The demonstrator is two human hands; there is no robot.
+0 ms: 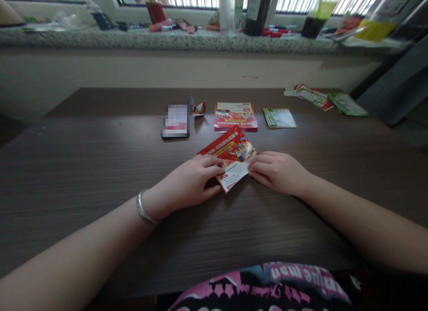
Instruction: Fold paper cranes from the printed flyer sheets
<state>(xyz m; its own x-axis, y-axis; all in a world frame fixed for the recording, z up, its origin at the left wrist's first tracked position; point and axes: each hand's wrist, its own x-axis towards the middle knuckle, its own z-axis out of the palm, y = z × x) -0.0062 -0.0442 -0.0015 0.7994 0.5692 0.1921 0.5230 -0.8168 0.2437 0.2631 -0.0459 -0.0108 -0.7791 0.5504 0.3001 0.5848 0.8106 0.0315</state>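
Note:
A red printed flyer (234, 144) lies turned at an angle on the dark table, with part of it folded over to show a white printed side. My left hand (197, 179) holds it on the left, fingertips on top and thumb by the lower edge. At the right edge, my right hand (279, 170) pinches the paper between closed fingers, its thumb partly hidden. Just beyond the flyer sits a stack of similar red flyers (236, 117). A small folded paper shape (199, 108) stands left of that stack.
A phone (176, 120) with a blurred screen lies left of the folded shape. Green-and-white cards (281, 118) lie right of the stack, and more leaflets (314, 97) are at the far right. Bottles and pens crowd the stone windowsill (200, 42) behind the table.

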